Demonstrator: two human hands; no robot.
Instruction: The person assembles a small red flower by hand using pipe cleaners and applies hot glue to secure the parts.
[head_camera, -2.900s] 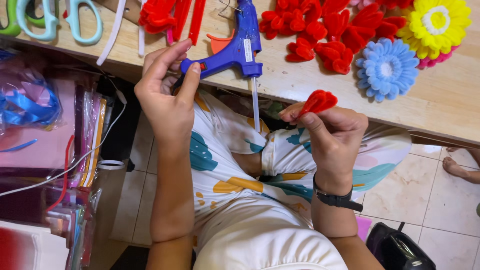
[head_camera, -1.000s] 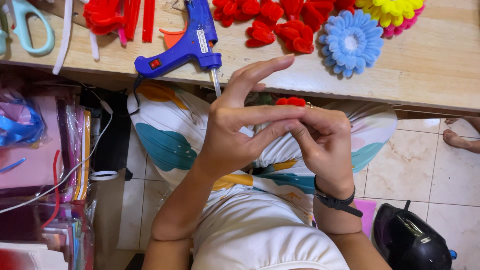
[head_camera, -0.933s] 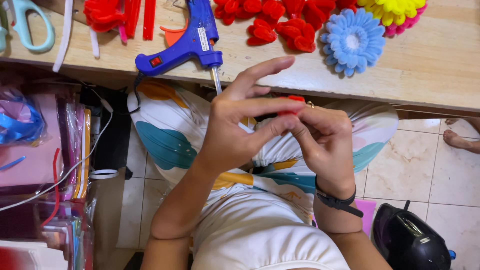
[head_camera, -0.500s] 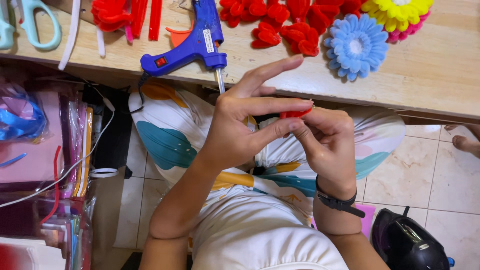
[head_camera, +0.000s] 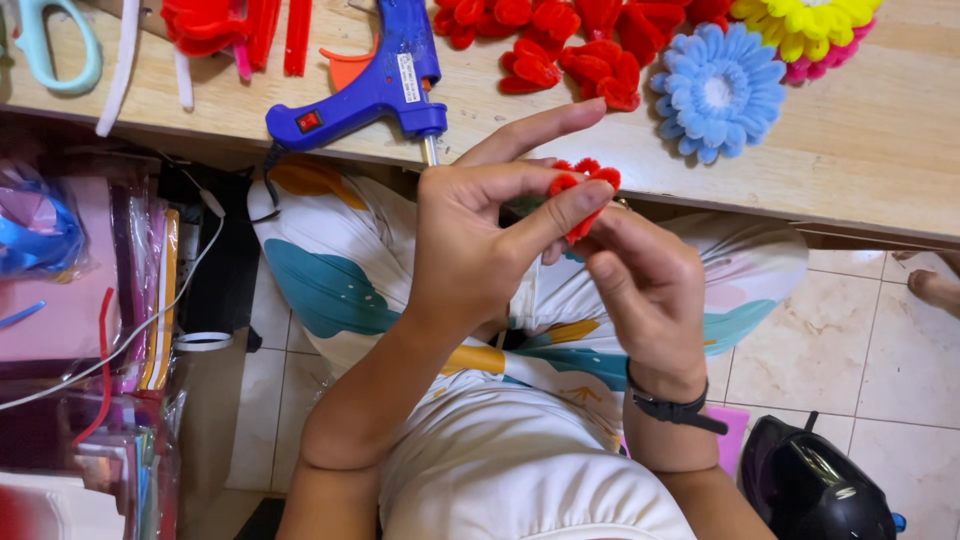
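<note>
Fuzzy red looped petal (head_camera: 583, 190) between hands

Single head-worn view, aimed steeply down from above, hands (head_camera: 560, 260) seen close at centre, table (head_camera: 880, 150) edge framed along the top, lap and floor (head_camera: 800, 350) below, left margin perhaps shelving, partly blurred

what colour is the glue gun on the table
Blue glue gun, with a small red switch on its handle; head view shows it.

Home craft corner: wooden worktable (head_camera: 880, 150), blue glue gun (head_camera: 370, 85), pipe-cleaner flowers (head_camera: 715, 90), scissors (head_camera: 55, 45), tiled floor (head_camera: 860, 340).
</note>
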